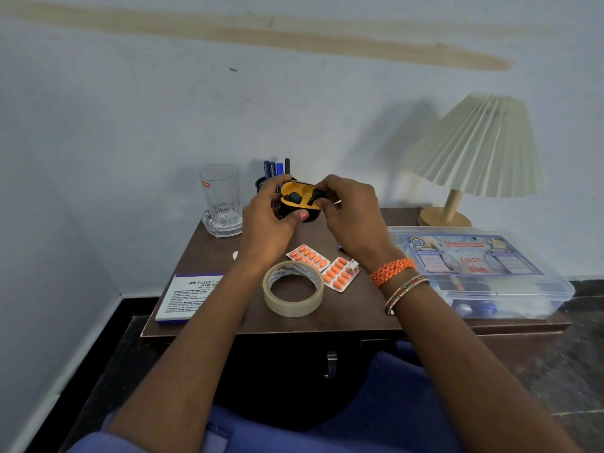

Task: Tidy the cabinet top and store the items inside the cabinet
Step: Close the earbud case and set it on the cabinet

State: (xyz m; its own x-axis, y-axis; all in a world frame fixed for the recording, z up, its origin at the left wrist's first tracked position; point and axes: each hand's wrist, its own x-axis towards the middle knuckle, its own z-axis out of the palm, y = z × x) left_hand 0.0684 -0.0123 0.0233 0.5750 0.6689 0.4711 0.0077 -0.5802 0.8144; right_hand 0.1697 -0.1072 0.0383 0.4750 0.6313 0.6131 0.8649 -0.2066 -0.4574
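An open earbud case (299, 202), black outside and orange within, is held up above the back of the cabinet top (215, 256), in front of the pen holder (261, 184). The left hand (271, 220) cups it from below, fingers curled round the shell and thumb pressed on its front edge; the right hand (351, 217) pinches a dark earbud (315, 195) at the case's right rim, one more bud sitting in its well. My guess is that the bud is being seated so the case can be shut and stored. Judged from how things lie, the tidying is barely begun: nearly everything sits out on top and nothing shows as stored, though the cabinet's inside cannot be seen. Left on the surface: one roll of tape (293, 288), two blister strips of orange tablets (325, 264), one stamp pad box (186, 297) at the front left, one empty glass (222, 199), one holder with about four pens (276, 167), one clear first aid box (480, 269) on the right, and one lamp (470, 158) behind it. A small white scrap (234, 255) lies near the left wrist, and a bit of something blue (340, 247) peeps out by the right hand, too hidden to name
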